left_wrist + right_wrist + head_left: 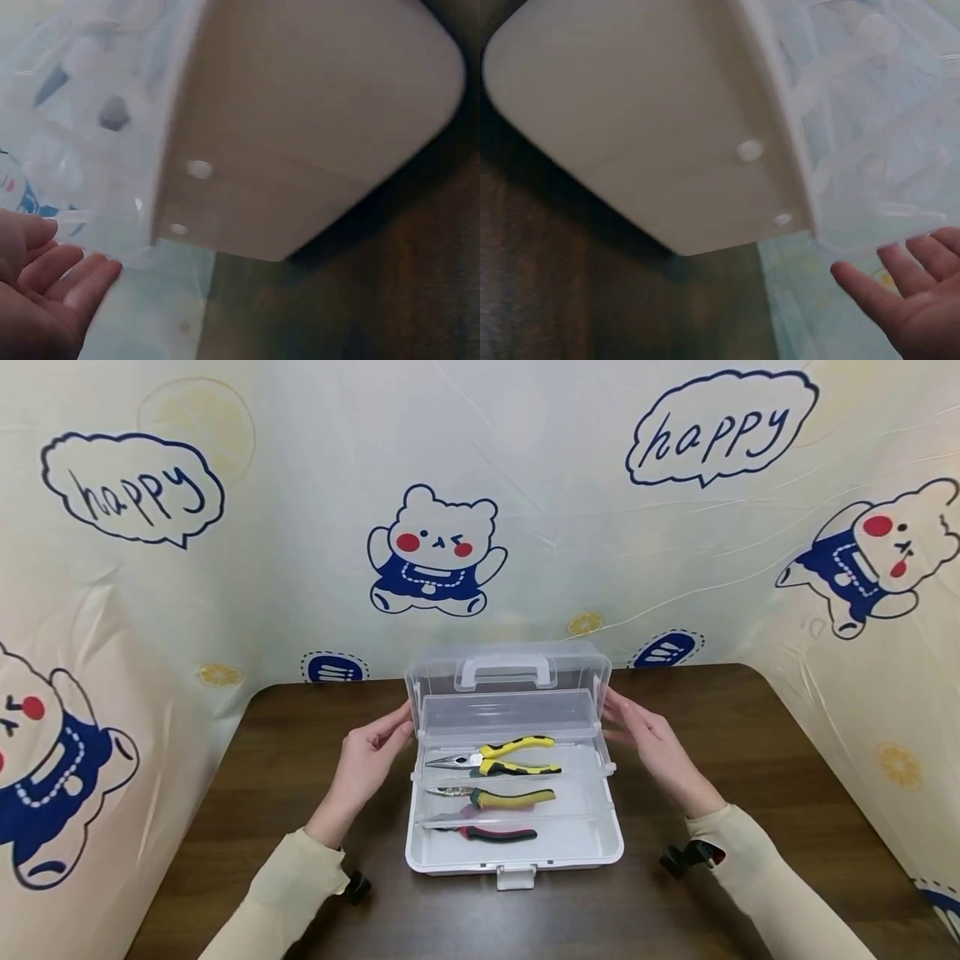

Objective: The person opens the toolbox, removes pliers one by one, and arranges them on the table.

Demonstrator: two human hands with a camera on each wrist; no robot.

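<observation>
On the brown wooden counter, a white plastic toolbox stands with its clear lid raised; yellow-and-black long-nose pliers, olive-handled pliers and red-and-black-handled pliers lie inside. The left hand and right hand flank the lid, each grip loosely spread; whether they touch it, I cannot tell.

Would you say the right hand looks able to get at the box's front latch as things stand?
Probably yes: the right hand is beside the lid, and nothing visible blocks its way round the box to the latch.
</observation>
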